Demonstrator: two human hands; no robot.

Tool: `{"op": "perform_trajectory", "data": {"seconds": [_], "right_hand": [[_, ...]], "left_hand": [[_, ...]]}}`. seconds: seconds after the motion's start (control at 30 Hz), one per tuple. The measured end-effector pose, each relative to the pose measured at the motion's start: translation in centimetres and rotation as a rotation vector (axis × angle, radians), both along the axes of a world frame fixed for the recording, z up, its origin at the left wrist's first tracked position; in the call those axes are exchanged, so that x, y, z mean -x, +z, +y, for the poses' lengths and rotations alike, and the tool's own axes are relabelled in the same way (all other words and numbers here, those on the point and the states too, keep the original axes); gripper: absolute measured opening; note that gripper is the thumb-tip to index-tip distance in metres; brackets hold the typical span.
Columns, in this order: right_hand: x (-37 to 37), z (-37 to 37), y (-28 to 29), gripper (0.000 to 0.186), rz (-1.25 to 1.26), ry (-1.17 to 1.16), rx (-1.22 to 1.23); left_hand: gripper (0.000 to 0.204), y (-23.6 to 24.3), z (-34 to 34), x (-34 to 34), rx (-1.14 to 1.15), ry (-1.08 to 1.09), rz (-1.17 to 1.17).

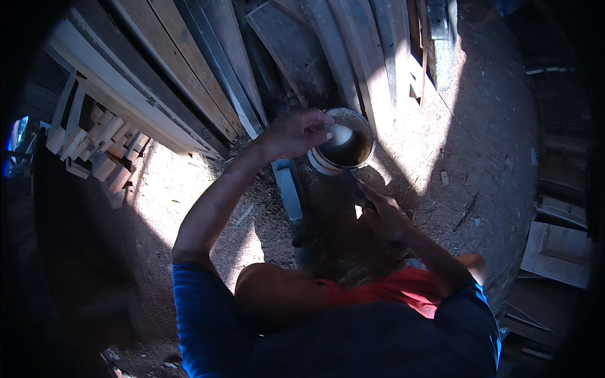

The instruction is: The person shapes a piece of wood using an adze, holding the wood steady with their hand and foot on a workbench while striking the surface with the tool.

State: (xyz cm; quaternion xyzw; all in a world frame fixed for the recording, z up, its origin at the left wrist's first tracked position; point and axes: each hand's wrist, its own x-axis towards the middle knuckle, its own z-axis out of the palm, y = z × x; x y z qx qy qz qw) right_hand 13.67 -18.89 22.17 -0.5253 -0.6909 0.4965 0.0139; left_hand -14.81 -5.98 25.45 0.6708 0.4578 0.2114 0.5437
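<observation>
A round bucket (322, 165) with dark contents stands on the ground in front of me. Over its mouth, my left hand (301, 133) pinches the edge of a pale, rounded, cup-like thing (341, 135); its exact kind is unclear. Just this side of the bucket, my right hand (386, 219) is closed around a dark, narrow tool (354, 187). The tool points toward the bucket's near rim, and shadow hides its kind. A long grey block (288, 192) with a pale top lies left of the bucket, beneath my left forearm.
Long boards (183, 69) lean behind the bucket. Short wood offcuts (115, 145) are stacked at the left. Sawdust and chips cover the ground (479, 151), crossed by bright sun patches. Wooden panels (558, 252) lie at the far right. My bent knees are close below.
</observation>
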Motion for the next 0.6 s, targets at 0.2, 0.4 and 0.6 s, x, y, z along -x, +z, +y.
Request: {"op": "perform_trajectory", "data": {"seconds": [0.2, 0.4, 0.6], "right_hand": [[9.2, -1.7, -11.8, 0.064, 0.161, -0.009, -0.049], [17.3, -1.3, -14.2, 0.07, 0.077, -0.049, 0.138], [16.5, -9.9, -15.9, 0.084, -0.135, 0.076, 0.212]], "left_hand": [[0.058, -11.3, -8.4, 6.5, -0.503, 0.165, 0.512], [0.055, -23.0, -17.0, 5.6, -0.535, 0.243, 0.468], [0.043, -27.2, -22.7, 6.2, -0.543, 0.12, 0.236]]}}
